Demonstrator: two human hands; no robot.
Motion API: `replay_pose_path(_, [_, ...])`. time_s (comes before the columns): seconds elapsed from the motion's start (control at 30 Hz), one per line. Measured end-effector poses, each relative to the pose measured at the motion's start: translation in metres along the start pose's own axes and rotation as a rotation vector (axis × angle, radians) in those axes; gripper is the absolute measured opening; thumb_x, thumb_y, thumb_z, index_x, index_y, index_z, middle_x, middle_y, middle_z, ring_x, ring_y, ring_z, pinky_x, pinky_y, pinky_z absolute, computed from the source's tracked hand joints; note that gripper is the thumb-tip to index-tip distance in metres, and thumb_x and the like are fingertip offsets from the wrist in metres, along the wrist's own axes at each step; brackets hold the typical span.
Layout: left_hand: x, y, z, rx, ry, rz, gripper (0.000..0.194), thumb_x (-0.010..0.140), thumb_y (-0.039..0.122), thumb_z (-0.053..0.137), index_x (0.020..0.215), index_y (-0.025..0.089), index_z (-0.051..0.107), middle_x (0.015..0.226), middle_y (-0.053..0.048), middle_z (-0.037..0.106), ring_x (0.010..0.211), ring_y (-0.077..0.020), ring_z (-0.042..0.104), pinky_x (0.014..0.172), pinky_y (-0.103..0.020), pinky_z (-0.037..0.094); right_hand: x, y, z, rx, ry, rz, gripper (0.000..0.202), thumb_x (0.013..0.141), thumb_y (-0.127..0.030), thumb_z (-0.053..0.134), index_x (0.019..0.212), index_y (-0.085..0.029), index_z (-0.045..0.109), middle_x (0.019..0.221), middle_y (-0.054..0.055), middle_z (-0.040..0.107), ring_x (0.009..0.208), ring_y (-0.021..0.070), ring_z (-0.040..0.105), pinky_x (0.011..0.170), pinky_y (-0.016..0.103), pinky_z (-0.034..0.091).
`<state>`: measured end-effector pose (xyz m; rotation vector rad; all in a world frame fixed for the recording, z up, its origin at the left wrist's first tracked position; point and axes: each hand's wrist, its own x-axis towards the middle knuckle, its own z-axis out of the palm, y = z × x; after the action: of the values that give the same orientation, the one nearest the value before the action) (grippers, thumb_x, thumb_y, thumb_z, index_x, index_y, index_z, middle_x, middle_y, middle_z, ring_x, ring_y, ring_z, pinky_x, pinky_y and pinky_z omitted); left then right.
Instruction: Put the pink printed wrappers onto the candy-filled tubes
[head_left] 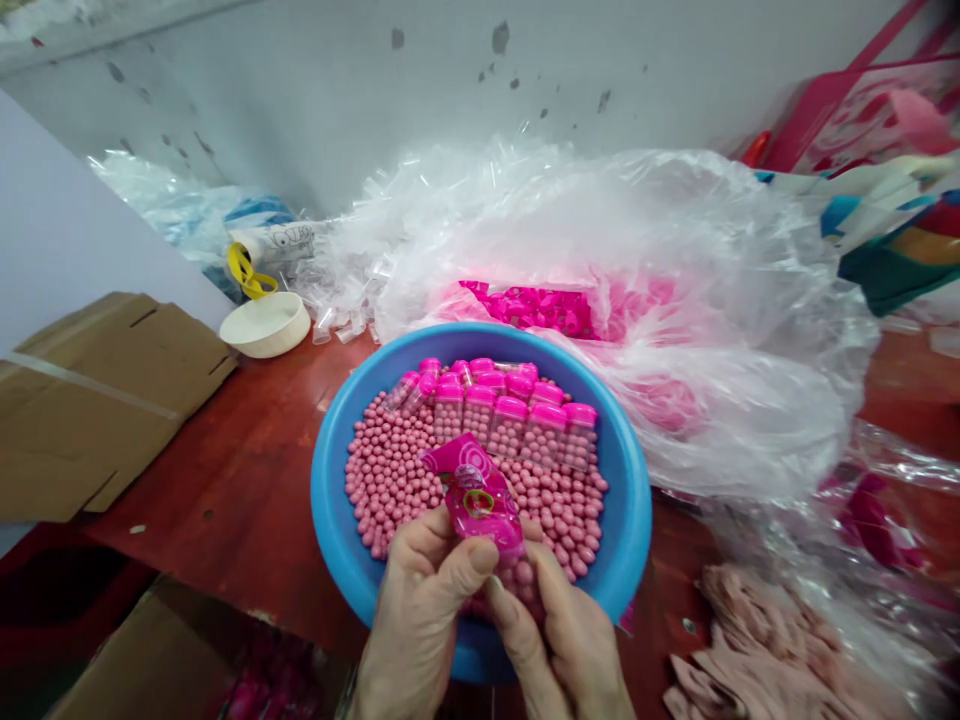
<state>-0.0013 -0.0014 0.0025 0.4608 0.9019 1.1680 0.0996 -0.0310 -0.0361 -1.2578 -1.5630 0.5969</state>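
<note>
A blue round basin (328, 470) holds many small pink balls (390, 470). Several clear containers with bright pink lids (510, 410) lie on the balls toward the far side. Over the near part of the basin, my left hand (431, 610) and my right hand (551, 620) hold a shiny magenta printed wrapper (480, 500) between them. Pink balls show beneath the wrapper, between my fingers. The fingers of both hands are closed, with the thumbs close together. What lies behind my fingers is hidden.
Behind the basin is a large clear plastic bag (720, 250) with pink lids inside. To the left are a white shallow dish (266, 325), a yellow tape ring (250, 272) and cardboard (112, 390). Pale pink cloth (765, 640) lies at the lower right.
</note>
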Motion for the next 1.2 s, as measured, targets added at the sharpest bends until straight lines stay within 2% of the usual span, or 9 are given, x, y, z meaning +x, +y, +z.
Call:
replay_pose_path(0.13, [0.001, -0.004, 0.001, 0.002, 0.099, 0.051, 0.01, 0.072, 0.023, 0.075, 0.08, 0.02, 0.077, 0.071, -0.006, 0.075, 0.06, -0.0145, 0.067, 0.058, -0.021, 0.051, 0.004, -0.002, 0.008, 0.0, 0.047, -0.034, 0.025, 0.097, -0.028, 0.04, 0.12, -0.025, 0.049, 0.097, 0.005, 0.07, 0.081, 0.0166, 0.069, 0.073, 0.024, 0.055])
replay_pose_path(0.27, [0.002, -0.002, 0.001, -0.109, 0.068, 0.074, 0.024, 0.071, 0.034, 0.075, 0.088, 0.018, 0.077, 0.079, -0.01, 0.076, 0.073, -0.0212, 0.069, 0.071, -0.03, 0.054, 0.008, 0.0, 0.002, -0.018, -0.043, -0.08, 0.023, 0.095, -0.028, 0.043, 0.116, -0.024, 0.054, 0.084, 0.002, 0.071, 0.068, 0.0148, 0.068, 0.064, 0.021, 0.055])
replay_pose_path(0.43, [0.002, 0.0, -0.001, -0.098, 0.058, 0.08, 0.021, 0.07, 0.029, 0.076, 0.088, 0.018, 0.077, 0.08, -0.01, 0.076, 0.077, -0.023, 0.069, 0.076, -0.034, 0.054, -0.004, 0.001, -0.01, -0.016, -0.036, 0.169, 0.042, 0.088, -0.046, 0.053, 0.124, -0.026, 0.058, 0.104, 0.005, 0.072, 0.09, 0.0186, 0.07, 0.08, 0.025, 0.055])
replay_pose_path(0.5, [0.001, 0.001, -0.002, -0.053, 0.024, 0.068, 0.021, 0.069, 0.027, 0.076, 0.088, 0.018, 0.077, 0.079, -0.01, 0.076, 0.073, -0.0223, 0.07, 0.073, -0.032, 0.054, 0.0, -0.004, -0.016, 0.033, -0.08, 0.236, 0.041, 0.088, -0.048, 0.052, 0.123, -0.028, 0.06, 0.104, 0.003, 0.073, 0.089, 0.017, 0.07, 0.079, 0.023, 0.055])
replay_pose_path(0.67, [-0.002, 0.002, -0.002, 0.016, -0.065, 0.007, 0.023, 0.071, 0.027, 0.075, 0.092, 0.018, 0.077, 0.077, -0.011, 0.076, 0.068, -0.021, 0.07, 0.058, -0.025, 0.052, 0.023, -0.014, -0.024, 0.174, -0.218, 0.112, 0.029, 0.092, -0.045, 0.046, 0.095, -0.027, 0.068, 0.065, -0.003, 0.069, 0.053, 0.0141, 0.065, 0.054, 0.019, 0.052])
replay_pose_path(0.73, [-0.002, 0.001, -0.002, 0.021, -0.061, 0.017, 0.021, 0.071, 0.027, 0.075, 0.09, 0.018, 0.078, 0.075, -0.011, 0.076, 0.07, -0.0213, 0.07, 0.057, -0.024, 0.052, 0.024, -0.013, -0.021, 0.183, -0.175, 0.062, 0.024, 0.093, -0.041, 0.047, 0.099, -0.027, 0.065, 0.066, -0.003, 0.069, 0.055, 0.0144, 0.066, 0.054, 0.019, 0.051])
replay_pose_path(0.87, [-0.002, -0.003, 0.001, -0.021, 0.045, 0.052, 0.015, 0.07, 0.026, 0.076, 0.083, 0.02, 0.079, 0.074, -0.009, 0.077, 0.072, -0.0214, 0.07, 0.06, -0.024, 0.053, 0.015, -0.006, -0.009, 0.12, -0.028, 0.0, 0.022, 0.095, -0.035, 0.045, 0.112, -0.027, 0.057, 0.088, 0.0, 0.073, 0.074, 0.014, 0.07, 0.067, 0.018, 0.051])
replay_pose_path(1.0, [-0.001, -0.007, 0.004, -0.091, 0.149, 0.117, 0.012, 0.07, 0.028, 0.076, 0.08, 0.022, 0.079, 0.076, -0.008, 0.077, 0.072, -0.0214, 0.07, 0.069, -0.03, 0.055, 0.015, -0.008, -0.006, 0.077, -0.009, 0.008, 0.017, 0.094, -0.036, 0.047, 0.099, -0.027, 0.06, 0.073, -0.004, 0.07, 0.061, 0.012, 0.067, 0.059, 0.017, 0.05])
replay_pose_path(1.2, [-0.001, -0.012, 0.01, -0.121, 0.121, 0.076, 0.016, 0.071, 0.033, 0.075, 0.08, 0.021, 0.079, 0.071, -0.007, 0.076, 0.074, -0.0219, 0.07, 0.075, -0.032, 0.055, 0.028, -0.022, -0.009, 0.256, -0.026, 0.147, 0.03, 0.095, -0.044, 0.041, 0.102, -0.027, 0.066, 0.07, -0.001, 0.073, 0.055, 0.015, 0.067, 0.05, 0.019, 0.052])
